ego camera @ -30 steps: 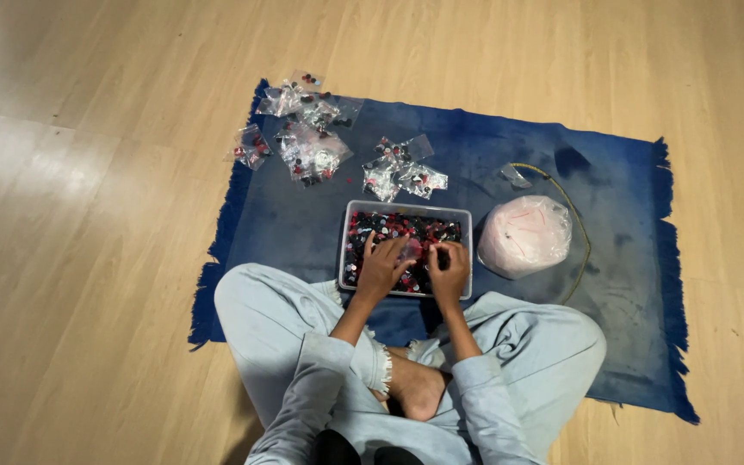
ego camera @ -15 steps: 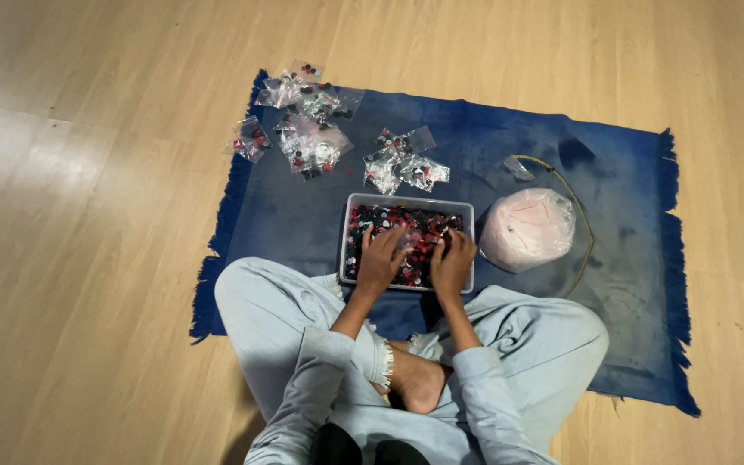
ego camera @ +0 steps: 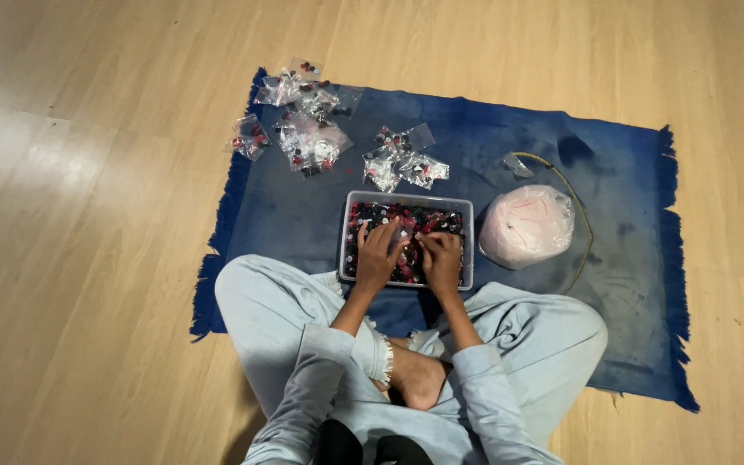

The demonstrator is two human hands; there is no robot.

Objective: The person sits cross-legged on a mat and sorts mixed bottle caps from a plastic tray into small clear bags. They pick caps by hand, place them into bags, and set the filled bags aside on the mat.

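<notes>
Pale wooden floorboards [ego camera: 88, 258] run under a dark blue fringed rug [ego camera: 303, 215], where a person sits cross-legged in light blue clothes. Both hands are down in a shallow grey tray [ego camera: 406, 199] of small red, black and white pieces, just in front of the knees. The left hand [ego camera: 381, 255] lies palm-down over the pieces with fingers loosely spread. The right hand [ego camera: 441, 260] sits close beside it, fingers curled, and a small clear bag seems pinched between the two hands, though it is too small to be sure who grips it. The hands cover much of the tray's near half. Two heaps of filled clear bags [ego camera: 303, 129] lie beyond the tray. A pink bundle in plastic [ego camera: 527, 226] rests at its right, contents unclear.
</notes>
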